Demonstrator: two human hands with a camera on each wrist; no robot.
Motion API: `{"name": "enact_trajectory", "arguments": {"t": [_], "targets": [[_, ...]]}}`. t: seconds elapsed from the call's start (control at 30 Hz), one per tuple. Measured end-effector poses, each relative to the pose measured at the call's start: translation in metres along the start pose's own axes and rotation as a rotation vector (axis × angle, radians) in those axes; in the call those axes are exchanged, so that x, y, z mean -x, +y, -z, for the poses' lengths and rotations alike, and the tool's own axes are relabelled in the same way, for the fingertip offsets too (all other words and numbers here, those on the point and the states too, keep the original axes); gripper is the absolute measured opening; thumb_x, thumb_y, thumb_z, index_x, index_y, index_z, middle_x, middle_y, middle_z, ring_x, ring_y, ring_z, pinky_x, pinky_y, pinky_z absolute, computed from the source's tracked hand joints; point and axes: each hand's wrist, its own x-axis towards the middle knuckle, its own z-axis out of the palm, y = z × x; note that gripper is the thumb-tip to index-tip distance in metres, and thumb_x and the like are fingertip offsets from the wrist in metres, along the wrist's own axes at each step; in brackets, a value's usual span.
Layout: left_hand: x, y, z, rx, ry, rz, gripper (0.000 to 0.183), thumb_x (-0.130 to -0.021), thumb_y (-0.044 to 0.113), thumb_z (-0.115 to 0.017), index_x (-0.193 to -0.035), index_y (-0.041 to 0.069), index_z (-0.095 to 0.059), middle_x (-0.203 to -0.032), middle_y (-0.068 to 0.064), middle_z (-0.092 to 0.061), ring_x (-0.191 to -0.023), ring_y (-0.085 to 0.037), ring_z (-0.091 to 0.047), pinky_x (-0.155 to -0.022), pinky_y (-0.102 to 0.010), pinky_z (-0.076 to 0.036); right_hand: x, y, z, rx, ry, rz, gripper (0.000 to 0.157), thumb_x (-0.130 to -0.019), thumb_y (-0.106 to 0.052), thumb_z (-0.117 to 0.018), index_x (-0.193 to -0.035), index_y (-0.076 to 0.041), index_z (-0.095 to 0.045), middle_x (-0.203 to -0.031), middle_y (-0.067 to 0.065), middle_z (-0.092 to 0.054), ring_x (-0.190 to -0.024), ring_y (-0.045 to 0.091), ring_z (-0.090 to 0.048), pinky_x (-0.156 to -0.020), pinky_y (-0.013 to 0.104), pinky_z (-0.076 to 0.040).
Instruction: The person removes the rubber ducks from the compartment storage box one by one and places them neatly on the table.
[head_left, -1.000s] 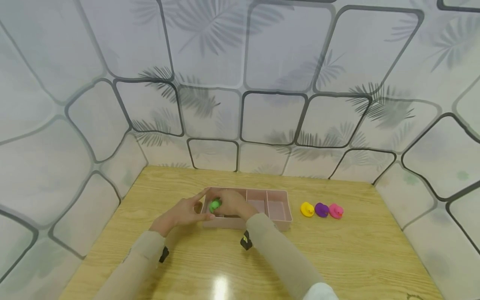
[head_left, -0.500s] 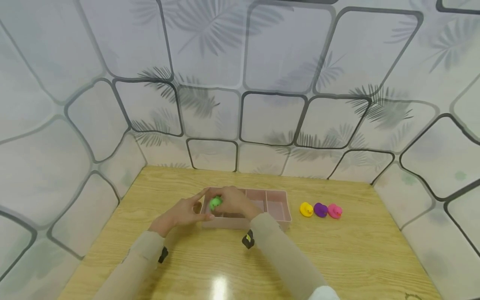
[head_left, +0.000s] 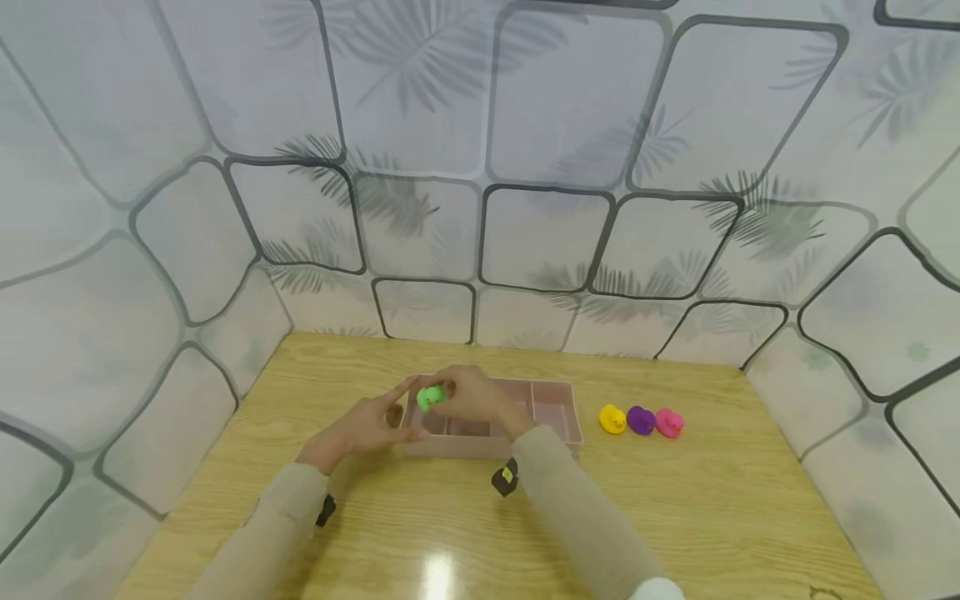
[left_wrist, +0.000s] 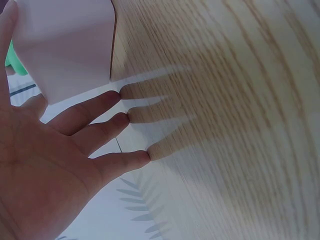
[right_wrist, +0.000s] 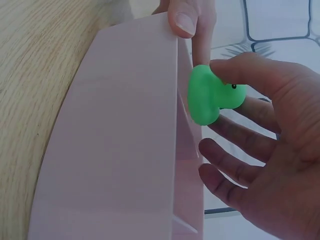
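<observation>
A pale pink divided box [head_left: 561, 442] lies on the table. My left hand [head_left: 365, 429] grips its left end, with the thumb at the near corner and the index finger at the far corner. In the left wrist view its other fingers [left_wrist: 92, 132] are spread straight, tips on the table. My right hand [head_left: 476, 398] pinches a green rubber duck [head_left: 431, 398] between thumb and fingers above the leftmost compartment. The right wrist view shows the duck [right_wrist: 204, 95] tilted beside the box rim [right_wrist: 176, 100], with the lower fingers loosely bent and off it.
A yellow duck [head_left: 612, 419], a purple duck [head_left: 641, 420] and a pink duck [head_left: 670, 422] stand in a row right of the box. Patterned walls [head_left: 551, 242] enclose the wooden table [head_left: 712, 500] at the back and sides.
My right hand has risen with the green duck, up from inside the leftmost compartment to about rim height or above. The left hand and the other ducks have stayed in place.
</observation>
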Motion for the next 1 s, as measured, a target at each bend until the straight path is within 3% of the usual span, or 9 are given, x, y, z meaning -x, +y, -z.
{"name": "enact_trajectory", "arguments": {"t": [0.2, 0.43, 0.73, 1.0], "targets": [[-0.001, -0.001, -0.001, -0.007, -0.001, 0.000, 0.109, -0.088, 0.074, -0.069, -0.171, 0.031, -0.014, -0.151, -0.030, -0.056, -0.135, -0.046, -0.059, -0.107, -0.066, -0.049, 0.004, -0.003, 0.004, -0.021, -0.003, 0.019, 0.041, -0.094, -0.018, -0.077, -0.134, -0.013, -0.074, -0.125, 0.002, -0.072, -0.093, 0.017, -0.061, -0.078, 0.025, -0.054], [-0.001, -0.001, -0.001, -0.006, 0.008, -0.004, 0.108, -0.088, 0.073, -0.070, -0.171, 0.030, -0.015, -0.151, -0.031, -0.055, -0.137, -0.049, -0.057, -0.108, -0.067, -0.048, 0.011, 0.001, 0.009, -0.038, 0.015, 0.033, 0.042, -0.094, -0.015, -0.076, -0.136, -0.012, -0.073, -0.122, -0.001, -0.072, -0.097, 0.025, -0.062, -0.080, 0.029, -0.053], [-0.001, 0.001, -0.001, -0.026, 0.013, -0.002, 0.108, -0.089, 0.072, -0.070, -0.171, 0.029, -0.015, -0.149, -0.030, -0.057, -0.135, -0.048, -0.058, -0.107, -0.065, -0.049, 0.021, 0.010, 0.015, -0.008, 0.061, 0.016, 0.044, -0.089, -0.024, -0.081, -0.130, -0.010, -0.076, -0.124, 0.005, -0.068, -0.101, 0.017, -0.062, -0.084, 0.029, -0.056], [0.000, 0.002, -0.001, -0.037, 0.008, 0.001, 0.108, -0.089, 0.073, -0.069, -0.171, 0.029, -0.014, -0.147, -0.030, -0.060, -0.134, -0.050, -0.058, -0.108, -0.066, -0.048, 0.029, 0.017, 0.020, -0.006, 0.100, 0.032, 0.035, -0.089, -0.021, -0.080, -0.123, -0.009, -0.078, -0.127, 0.006, -0.069, -0.108, 0.019, -0.064, -0.088, 0.031, -0.056]]}}
